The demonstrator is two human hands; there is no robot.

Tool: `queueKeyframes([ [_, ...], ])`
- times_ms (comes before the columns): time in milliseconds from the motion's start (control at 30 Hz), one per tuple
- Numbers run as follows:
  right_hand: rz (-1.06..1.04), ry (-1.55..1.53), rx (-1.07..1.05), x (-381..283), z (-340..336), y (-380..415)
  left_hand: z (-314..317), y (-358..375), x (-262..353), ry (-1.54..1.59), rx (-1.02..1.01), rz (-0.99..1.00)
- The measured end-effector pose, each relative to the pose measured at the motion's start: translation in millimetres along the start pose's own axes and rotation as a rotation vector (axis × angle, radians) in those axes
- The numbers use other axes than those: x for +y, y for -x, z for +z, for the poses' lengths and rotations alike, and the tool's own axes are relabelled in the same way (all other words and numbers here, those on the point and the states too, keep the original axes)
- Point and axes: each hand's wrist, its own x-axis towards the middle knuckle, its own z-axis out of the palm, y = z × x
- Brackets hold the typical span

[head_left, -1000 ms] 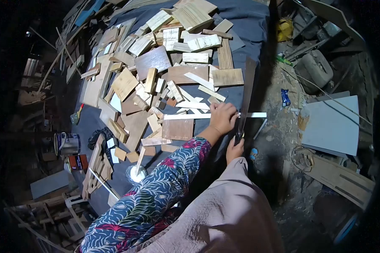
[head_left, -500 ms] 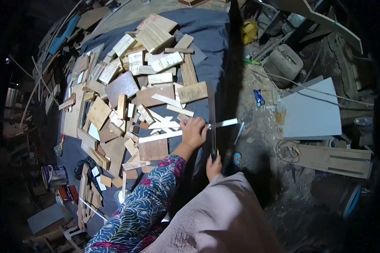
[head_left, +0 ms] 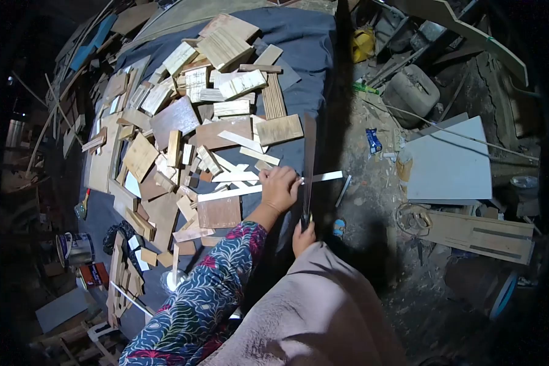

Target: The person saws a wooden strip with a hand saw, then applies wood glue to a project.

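My left hand (head_left: pixel 279 188) is closed over a thin white strip of wood (head_left: pixel 232 193), pressing it near the edge of the cloth-covered table. The strip's right end juts out past that edge. In my right hand (head_left: pixel 304 236) is the handle of a handsaw (head_left: pixel 309 152), whose long blade points away from me and crosses the strip just right of my left fingers. A reddish-brown wooden block (head_left: pixel 219 213) lies beside the strip, below it in view. The exact contact between the saw teeth and the strip is too small to make out.
Many wood offcuts (head_left: pixel 226 49) are heaped on the dark cloth (head_left: pixel 308 43). On the floor at right are a jerrycan (head_left: pixel 410 94), a pale panel (head_left: pixel 448 161) and a slotted board (head_left: pixel 482 235). A paint can (head_left: pixel 76 249) and a brush (head_left: pixel 83 204) are at left.
The saw has shifted slightly, its handle and my right hand now a little further left and nearer my body. My left hand still holds the strip in nearly the same place.
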Motion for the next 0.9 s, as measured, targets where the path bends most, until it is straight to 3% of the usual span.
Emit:
queueKeyframes([
  [67,0.036,0.022,-0.030,18,-8,21,-2,0,0,-0.005,0.004,0.013],
  [100,-0.055,-0.065,0.015,25,-1,15,-1,0,1,-0.007,-0.005,0.012],
  [167,-0.121,-0.137,0.058,-5,0,-15,-3,-1,3,-0.025,-0.028,-0.014],
  [233,0.021,0.013,-0.090,-14,3,-31,-4,-1,4,-0.028,-0.036,-0.016],
  [333,0.023,0.002,0.031,-6,-3,3,-1,0,1,-0.011,-0.016,-0.012],
  [433,0.063,0.089,-0.073,9,-12,16,-3,-2,3,-0.018,-0.003,0.007],
  [500,-0.041,-0.136,-0.009,-9,-3,-16,-3,-2,4,-0.018,-0.035,-0.025],
  [567,0.009,-0.066,-0.092,-5,4,-25,-5,-2,6,-0.024,-0.023,-0.016],
  [633,0.075,0.155,0.057,7,8,10,-3,-1,2,-0.001,-0.021,-0.008],
  [667,0.034,0.084,0.085,38,16,28,-3,-1,3,-0.027,0.004,0.009],
  [700,0.160,0.093,-0.137,33,-3,30,-3,-6,3,-0.025,0.015,0.017],
  [767,-0.076,-0.123,-0.003,16,-8,12,-3,-1,3,-0.016,-0.007,0.003],
  [900,-0.005,-0.029,-0.074,-3,3,-19,-3,-1,3,-0.030,-0.015,-0.006],
])
